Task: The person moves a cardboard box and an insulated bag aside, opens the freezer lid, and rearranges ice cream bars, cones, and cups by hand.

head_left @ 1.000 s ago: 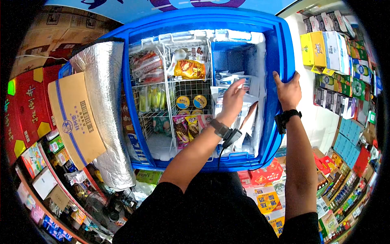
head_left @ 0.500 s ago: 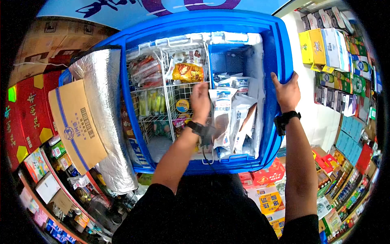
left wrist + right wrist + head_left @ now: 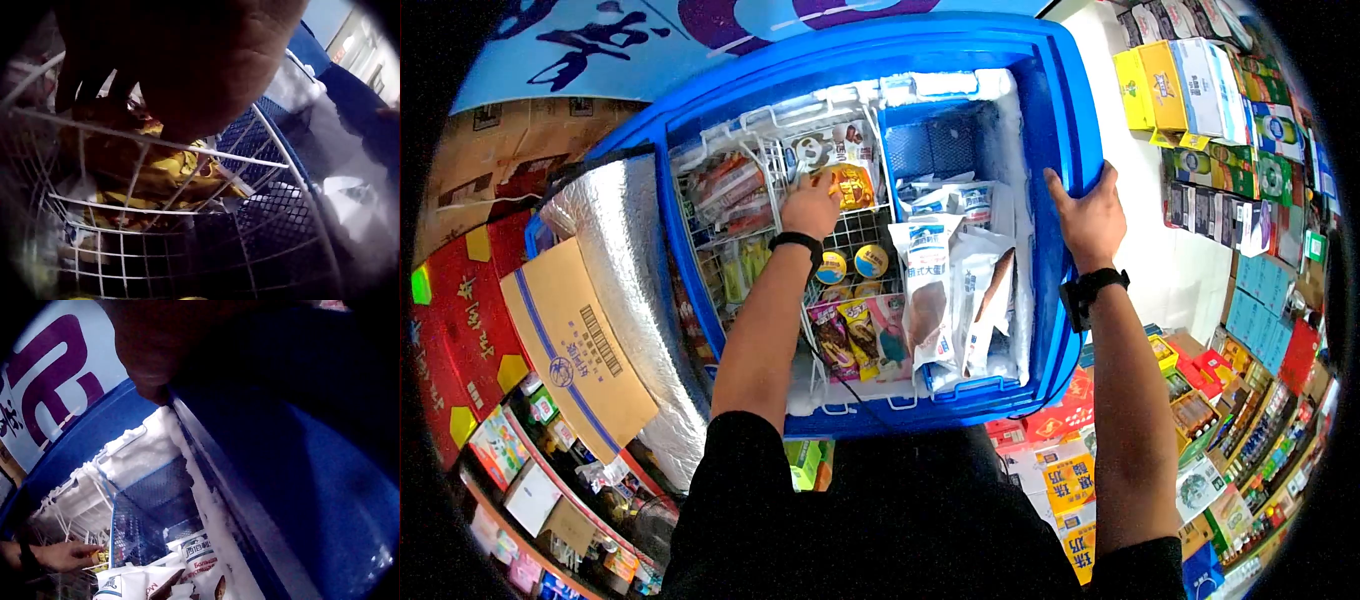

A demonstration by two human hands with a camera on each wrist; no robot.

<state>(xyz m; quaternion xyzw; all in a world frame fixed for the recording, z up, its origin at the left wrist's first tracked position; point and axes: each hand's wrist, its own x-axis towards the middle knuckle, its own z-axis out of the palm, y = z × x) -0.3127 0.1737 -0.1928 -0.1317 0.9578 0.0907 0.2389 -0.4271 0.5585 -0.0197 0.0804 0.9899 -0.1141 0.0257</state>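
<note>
One blue freezer [image 3: 1050, 95] stands uncovered before one person, a white wire rack [image 3: 855, 232] filling its left and middle in two columns. One foil sheet [image 3: 618, 235] runs along the freezer's left side; one blue basket [image 3: 935, 145] sits to the right of the rack, and one carton [image 3: 580, 350] rests on the foil.

Two long white packs [image 3: 926, 285] lie uppermost in the basket, over others too overlapped to count.

The right hand [image 3: 1092, 225] clasps the freezer's right rim [image 3: 1076, 120], thumb on the inner side, fingers over the outer edge. The left hand [image 3: 808, 212] reaches into the rack's right column, its fingers bent down at the one gold packet [image 3: 856, 186], which lies beside a panda packet [image 3: 809, 151]. That grip is partly spread, thumb apart from the fingers; whether it pinches the gold packet cannot be told.

Nearest the person in the same column are three packets: one purple [image 3: 832, 338], one yellow [image 3: 860, 335], one pink [image 3: 892, 328]. Between them and the gold packet, two round tubs [image 3: 871, 261] show whole, others partly hidden.
</note>
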